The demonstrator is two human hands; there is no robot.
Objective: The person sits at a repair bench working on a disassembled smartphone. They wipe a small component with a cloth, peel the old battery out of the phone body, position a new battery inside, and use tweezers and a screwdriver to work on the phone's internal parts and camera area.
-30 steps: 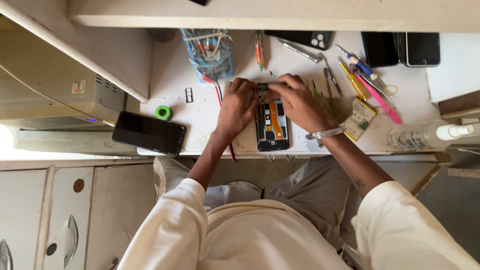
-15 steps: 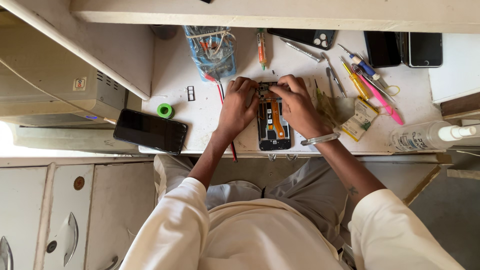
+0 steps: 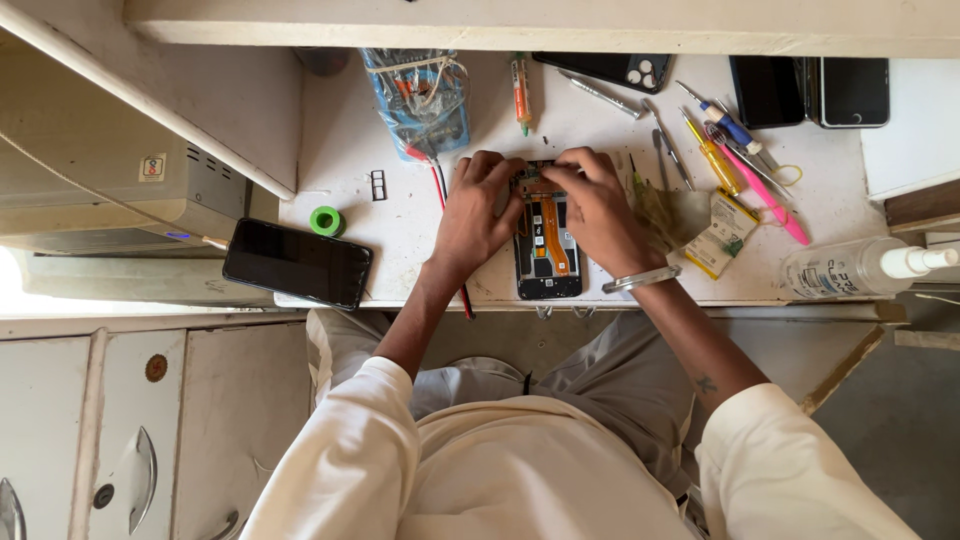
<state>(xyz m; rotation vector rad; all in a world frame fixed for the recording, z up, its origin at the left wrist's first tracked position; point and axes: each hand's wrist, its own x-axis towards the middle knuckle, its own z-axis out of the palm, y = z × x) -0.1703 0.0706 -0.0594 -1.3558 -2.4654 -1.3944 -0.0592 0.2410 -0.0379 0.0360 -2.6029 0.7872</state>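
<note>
An opened phone (image 3: 548,250) with its back off lies face down on the white worktop (image 3: 400,230), an orange flex cable running down its middle. My left hand (image 3: 478,212) rests on the phone's left edge, fingers curled at its top end. My right hand (image 3: 592,205) presses fingertips onto the top of the phone's inside; a metal bangle (image 3: 641,279) sits on that wrist. Whether a small part is pinched between the fingers is hidden.
A black phone (image 3: 297,263) lies at the worktop's left front edge beside a green tape roll (image 3: 325,221). A clear bag of wires (image 3: 420,98) sits at the back. Screwdrivers and tweezers (image 3: 735,150), other phones (image 3: 808,90) and a spray bottle (image 3: 862,266) crowd the right.
Both hands have stayed on the top end of the opened phone, with only small shifts of the fingers. The phone has not moved.
</note>
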